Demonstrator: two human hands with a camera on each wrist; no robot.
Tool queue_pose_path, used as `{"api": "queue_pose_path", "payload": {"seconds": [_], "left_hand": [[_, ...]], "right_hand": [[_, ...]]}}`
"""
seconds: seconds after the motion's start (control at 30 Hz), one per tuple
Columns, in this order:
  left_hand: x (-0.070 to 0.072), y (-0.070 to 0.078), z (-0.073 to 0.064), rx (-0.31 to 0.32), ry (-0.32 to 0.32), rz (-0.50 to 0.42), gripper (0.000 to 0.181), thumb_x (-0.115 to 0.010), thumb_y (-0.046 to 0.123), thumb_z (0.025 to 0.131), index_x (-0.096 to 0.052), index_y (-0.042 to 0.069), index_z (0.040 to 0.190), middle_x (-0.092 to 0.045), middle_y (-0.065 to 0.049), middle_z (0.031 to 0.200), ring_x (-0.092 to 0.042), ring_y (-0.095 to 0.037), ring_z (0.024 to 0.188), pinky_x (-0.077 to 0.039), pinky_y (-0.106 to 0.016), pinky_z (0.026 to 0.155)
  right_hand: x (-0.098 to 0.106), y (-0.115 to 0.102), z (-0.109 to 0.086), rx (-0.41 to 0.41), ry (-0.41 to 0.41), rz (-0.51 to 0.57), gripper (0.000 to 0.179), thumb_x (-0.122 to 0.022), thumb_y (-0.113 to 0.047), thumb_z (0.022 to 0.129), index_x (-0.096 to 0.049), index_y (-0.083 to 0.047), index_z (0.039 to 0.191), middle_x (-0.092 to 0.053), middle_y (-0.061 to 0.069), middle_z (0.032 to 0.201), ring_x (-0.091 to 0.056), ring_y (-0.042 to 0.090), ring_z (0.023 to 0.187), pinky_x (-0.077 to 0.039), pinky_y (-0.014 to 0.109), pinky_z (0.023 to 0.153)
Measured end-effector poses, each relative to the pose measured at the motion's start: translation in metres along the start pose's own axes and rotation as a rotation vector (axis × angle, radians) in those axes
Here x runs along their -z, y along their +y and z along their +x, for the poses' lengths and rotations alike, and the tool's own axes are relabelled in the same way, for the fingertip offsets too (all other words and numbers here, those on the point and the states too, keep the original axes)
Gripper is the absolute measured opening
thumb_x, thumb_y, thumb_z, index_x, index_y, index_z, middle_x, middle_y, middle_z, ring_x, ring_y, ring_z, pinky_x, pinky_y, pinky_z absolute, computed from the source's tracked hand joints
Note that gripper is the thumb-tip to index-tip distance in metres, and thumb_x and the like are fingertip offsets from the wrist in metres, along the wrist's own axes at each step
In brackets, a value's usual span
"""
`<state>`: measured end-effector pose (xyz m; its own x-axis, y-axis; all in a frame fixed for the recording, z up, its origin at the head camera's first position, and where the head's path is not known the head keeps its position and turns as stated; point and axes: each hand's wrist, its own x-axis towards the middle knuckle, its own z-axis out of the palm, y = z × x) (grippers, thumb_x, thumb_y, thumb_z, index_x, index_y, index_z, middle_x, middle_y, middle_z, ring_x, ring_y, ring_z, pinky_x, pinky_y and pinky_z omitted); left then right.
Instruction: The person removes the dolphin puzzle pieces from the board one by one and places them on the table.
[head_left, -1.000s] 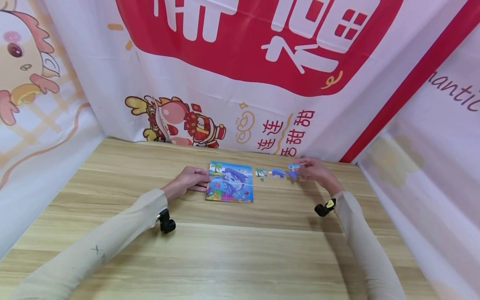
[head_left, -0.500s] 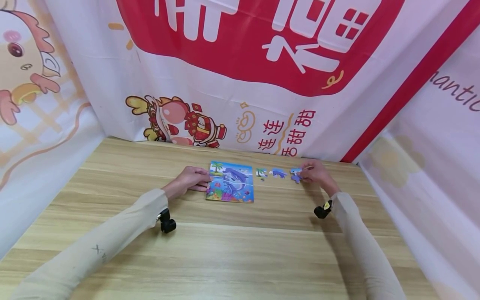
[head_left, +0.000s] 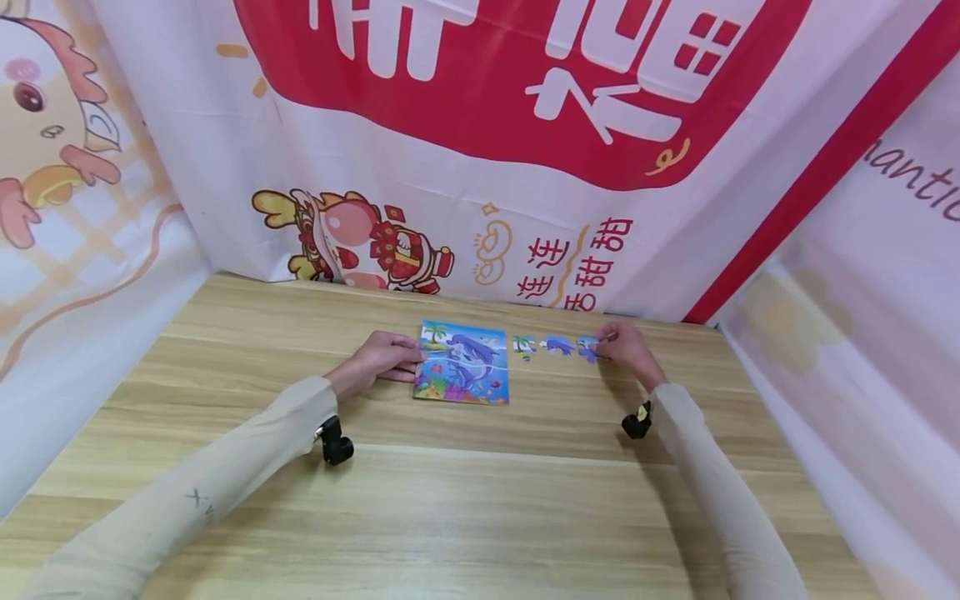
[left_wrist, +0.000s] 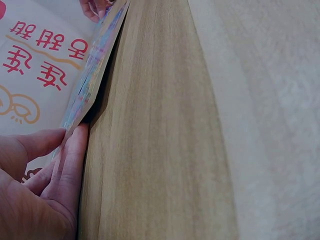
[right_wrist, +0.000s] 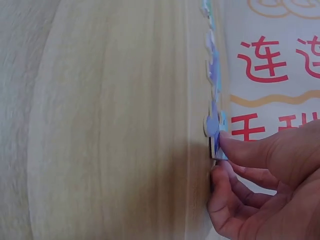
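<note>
Backdrop (head_left: 465, 125) reads “甜甜”; left fingers (left_wrist: 71, 162) pinch a dolphin board (head_left: 467, 365), right fingers (right_wrist: 247, 152) a puzzle piece (right_wrist: 213, 124).

Beige sleeves (head_left: 247, 454) (dark marks (head_left: 198, 498) on left), black wrist cameras (head_left: 337, 443)

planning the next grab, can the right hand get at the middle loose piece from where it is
Probably yes: the middle loose piece lies uncovered, near the right hand. That hand pinches the rightmost piece, though, so it would likely have to let go of that first.
</note>
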<state>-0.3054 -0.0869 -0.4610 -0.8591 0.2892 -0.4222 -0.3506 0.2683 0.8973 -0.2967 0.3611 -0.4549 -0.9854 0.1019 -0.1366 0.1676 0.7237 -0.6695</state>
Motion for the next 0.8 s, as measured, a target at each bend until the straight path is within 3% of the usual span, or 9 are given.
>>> {"api": "queue_pose_path", "payload": {"seconds": [0.27,0.57,0.8], "left_hand": [[-0.001,0.000,-0.001,0.002,0.002,-0.004,0.045,-0.067,0.012,0.103,-0.055,-0.005,0.143,-0.075,-0.008,0.104,-0.072,-0.009,0.075,-0.067,-0.026,0.076],[0.000,0.000,0.000,0.001,0.000,0.000,0.044,-0.067,0.012,0.103,-0.056,-0.005,0.142,-0.076,-0.007,0.103,-0.072,-0.009,0.075,-0.067,-0.026,0.076],[-0.001,0.001,0.000,0.004,-0.001,0.003,0.044,-0.067,0.012,0.103,-0.057,-0.005,0.142,-0.076,-0.007,0.104,-0.072,-0.009,0.075,-0.067,-0.026,0.076]], "right_hand": [[-0.001,0.004,0.004,0.064,0.009,-0.044,0.023,-0.072,-0.002,0.096,-0.064,0.010,0.114,-0.068,0.020,0.101,-0.060,0.021,0.085,-0.051,0.021,0.070],[-0.002,-0.006,0.001,0.049,0.020,-0.073,0.019,-0.068,-0.002,0.097,-0.064,0.008,0.113,-0.067,0.025,0.112,-0.064,0.033,0.099,-0.058,0.035,0.082],[-0.010,-0.027,-0.006,0.155,0.088,-0.083,0.017,-0.067,-0.003,0.098,-0.066,0.008,0.110,-0.070,0.025,0.108,-0.066,0.033,0.095,-0.060,0.035,0.079]]}}
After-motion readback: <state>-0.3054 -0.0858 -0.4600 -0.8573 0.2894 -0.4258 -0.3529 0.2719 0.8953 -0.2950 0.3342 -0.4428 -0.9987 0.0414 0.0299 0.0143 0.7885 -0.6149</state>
